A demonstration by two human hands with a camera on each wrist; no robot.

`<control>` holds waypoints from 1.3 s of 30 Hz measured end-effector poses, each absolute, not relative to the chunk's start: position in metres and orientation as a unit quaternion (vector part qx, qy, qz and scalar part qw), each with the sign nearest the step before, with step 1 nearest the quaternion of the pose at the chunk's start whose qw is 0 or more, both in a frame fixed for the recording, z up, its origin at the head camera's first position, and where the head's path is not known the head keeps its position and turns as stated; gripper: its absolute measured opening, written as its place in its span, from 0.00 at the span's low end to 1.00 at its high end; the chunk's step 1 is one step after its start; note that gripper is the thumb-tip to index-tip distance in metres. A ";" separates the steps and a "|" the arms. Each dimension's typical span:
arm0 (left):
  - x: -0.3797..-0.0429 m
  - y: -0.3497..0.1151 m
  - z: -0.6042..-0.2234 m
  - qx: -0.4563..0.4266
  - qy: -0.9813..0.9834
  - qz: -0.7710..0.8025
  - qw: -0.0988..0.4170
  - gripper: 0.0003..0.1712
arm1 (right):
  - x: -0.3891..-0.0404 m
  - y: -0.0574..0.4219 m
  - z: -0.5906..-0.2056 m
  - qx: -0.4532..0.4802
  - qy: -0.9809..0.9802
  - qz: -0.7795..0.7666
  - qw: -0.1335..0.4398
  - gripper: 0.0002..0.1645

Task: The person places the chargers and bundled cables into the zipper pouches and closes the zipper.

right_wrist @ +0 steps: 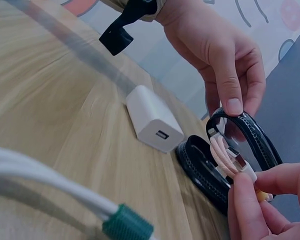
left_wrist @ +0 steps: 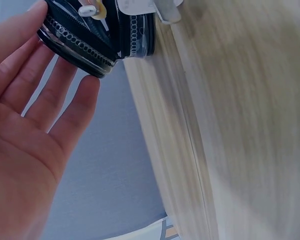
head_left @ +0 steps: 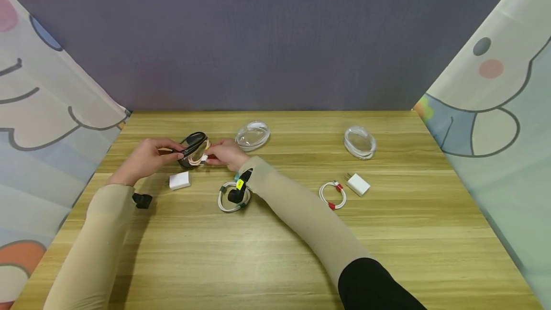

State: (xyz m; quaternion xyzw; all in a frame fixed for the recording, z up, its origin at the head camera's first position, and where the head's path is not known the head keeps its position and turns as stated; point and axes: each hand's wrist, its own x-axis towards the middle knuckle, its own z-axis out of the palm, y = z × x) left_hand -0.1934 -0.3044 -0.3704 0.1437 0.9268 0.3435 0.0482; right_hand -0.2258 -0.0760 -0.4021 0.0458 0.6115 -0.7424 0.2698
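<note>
A small round zip case (head_left: 199, 134) with black edging and clear sides stands opened at the back left of the table. My left hand (head_left: 145, 158) grips its raised lid by the edge, thumb on the near side in the right wrist view. Between the two halves is a coiled pink braided cable (right_wrist: 221, 156) with a white USB plug (right_wrist: 246, 171). My right hand (head_left: 229, 154) pinches this cable near the plug, at the case's right side. A yellow bit shows beside the fingertips. In the left wrist view, the case's zipper (left_wrist: 75, 39) runs along the lid over the fingers.
White charger (head_left: 179, 181) lies just in front of the case. A white cable with green ties (head_left: 222, 203) is under my right wrist. Two white-rimmed clear round cases, left (head_left: 254, 148) and right (head_left: 361, 155), sit farther back. Rightward lie a red-tied cable (head_left: 321, 194) and another charger (head_left: 358, 184).
</note>
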 end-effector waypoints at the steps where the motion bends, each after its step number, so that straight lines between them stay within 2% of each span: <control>1: -0.193 -0.304 -0.370 0.142 0.926 0.345 0.051 0.13 | -0.226 -0.077 -0.402 0.048 0.612 -0.743 0.266 0.05; 12: -0.193 -0.305 -0.371 0.151 0.924 0.348 0.049 0.11 | -0.227 -0.084 -0.401 0.070 0.601 -0.759 0.240 0.01; 19: -0.194 -0.305 -0.372 0.161 0.922 0.349 0.053 0.11 | -0.229 -0.084 -0.404 0.076 0.587 -0.770 0.238 0.04; 25: -0.194 -0.305 -0.369 0.151 0.924 0.346 0.061 0.12 | -0.231 -0.080 -0.405 0.076 0.594 -0.764 0.240 0.14; 39: -0.194 -0.305 -0.367 0.138 0.921 0.357 0.077 0.14 | -0.229 -0.066 -0.400 0.054 0.605 -0.744 0.279 0.14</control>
